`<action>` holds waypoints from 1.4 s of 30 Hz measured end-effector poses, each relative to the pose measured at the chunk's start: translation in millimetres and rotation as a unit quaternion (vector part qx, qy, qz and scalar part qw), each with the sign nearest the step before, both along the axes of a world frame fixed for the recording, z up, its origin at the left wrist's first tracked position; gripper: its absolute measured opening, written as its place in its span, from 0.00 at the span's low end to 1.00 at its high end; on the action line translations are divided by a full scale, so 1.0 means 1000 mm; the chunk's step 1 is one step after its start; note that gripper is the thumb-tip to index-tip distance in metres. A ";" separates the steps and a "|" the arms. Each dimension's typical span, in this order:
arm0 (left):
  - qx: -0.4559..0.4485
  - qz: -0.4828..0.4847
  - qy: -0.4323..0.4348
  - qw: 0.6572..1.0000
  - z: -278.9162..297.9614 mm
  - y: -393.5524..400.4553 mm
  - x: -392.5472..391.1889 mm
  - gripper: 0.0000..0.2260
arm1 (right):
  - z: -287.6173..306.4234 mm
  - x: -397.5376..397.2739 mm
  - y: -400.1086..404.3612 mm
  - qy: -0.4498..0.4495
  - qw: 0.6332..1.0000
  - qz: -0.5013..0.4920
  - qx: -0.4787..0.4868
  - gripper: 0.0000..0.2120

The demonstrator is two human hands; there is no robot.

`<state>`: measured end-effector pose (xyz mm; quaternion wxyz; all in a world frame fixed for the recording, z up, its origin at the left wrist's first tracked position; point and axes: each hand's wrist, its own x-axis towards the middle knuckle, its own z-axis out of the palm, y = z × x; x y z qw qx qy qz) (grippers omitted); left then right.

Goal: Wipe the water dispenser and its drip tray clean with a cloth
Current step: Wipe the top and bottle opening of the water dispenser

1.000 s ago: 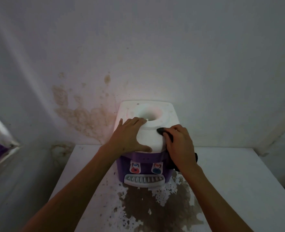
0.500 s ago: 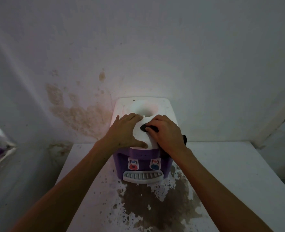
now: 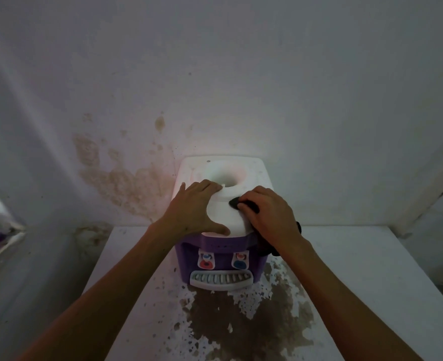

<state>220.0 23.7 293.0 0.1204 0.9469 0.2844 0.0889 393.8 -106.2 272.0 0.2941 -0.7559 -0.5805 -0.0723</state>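
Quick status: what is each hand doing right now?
Left hand: open, flat on the white-topped purple water dispenser.
Right hand: holding the dark cloth against the dispenser's top.

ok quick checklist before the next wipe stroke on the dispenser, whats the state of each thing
1. Dark cloth gripped by right hand: ok.
2. Cloth touching the white top of the water dispenser: ok.
3. Left hand steadying the top: ok, it rests flat on it.
4. Drip tray wiped: cannot tell; no hand is at it.
5. Dispenser upright on the table: ok.
6. Table in front clean: not ok, a brown patch spreads there.
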 end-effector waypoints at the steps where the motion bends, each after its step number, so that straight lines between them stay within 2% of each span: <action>1: -0.002 0.000 -0.001 1.000 0.000 0.000 0.000 0.48 | 0.001 0.000 -0.002 -0.006 1.000 0.014 -0.011 0.09; 3: -0.007 0.000 -0.006 1.000 0.001 0.000 0.000 0.48 | 0.003 0.004 -0.005 -0.019 1.000 0.001 -0.021 0.10; 5: -0.008 -0.001 -0.004 1.000 0.001 0.000 -0.001 0.48 | 0.005 0.012 -0.004 -0.023 0.998 -0.054 -0.014 0.10; 8: -0.011 0.002 -0.003 1.000 0.002 -0.001 -0.002 0.48 | 0.005 0.021 -0.002 0.013 0.991 -0.135 -0.012 0.11; 10: -0.013 0.005 -0.005 1.000 0.003 -0.001 -0.002 0.48 | 0.002 0.015 -0.002 0.013 0.989 -0.150 -0.004 0.11; 14: -0.009 0.006 -0.007 1.000 0.001 0.001 -0.001 0.49 | -0.013 -0.015 -0.017 -0.012 0.997 -0.046 0.059 0.09; 18: -0.010 0.003 -0.013 1.000 -0.001 0.002 -0.002 0.50 | -0.027 -0.009 -0.036 -0.051 0.995 0.033 0.074 0.15; 25: -0.013 0.001 -0.012 1.000 0.004 0.000 -0.003 0.49 | -0.022 0.020 -0.020 0.006 0.993 -0.085 0.082 0.10; 29: -0.022 0.001 -0.021 1.000 0.002 0.001 -0.003 0.49 | -0.028 -0.002 -0.022 -0.007 0.993 -0.043 0.108 0.12; 34: -0.024 -0.002 -0.027 0.999 -0.001 0.004 -0.002 0.50 | -0.024 -0.007 -0.030 -0.029 0.995 0.052 0.086 0.13; 42: -0.024 -0.001 -0.023 0.999 0.002 0.003 -0.003 0.51 | -0.011 -0.001 -0.006 -0.009 0.999 -0.039 0.033 0.11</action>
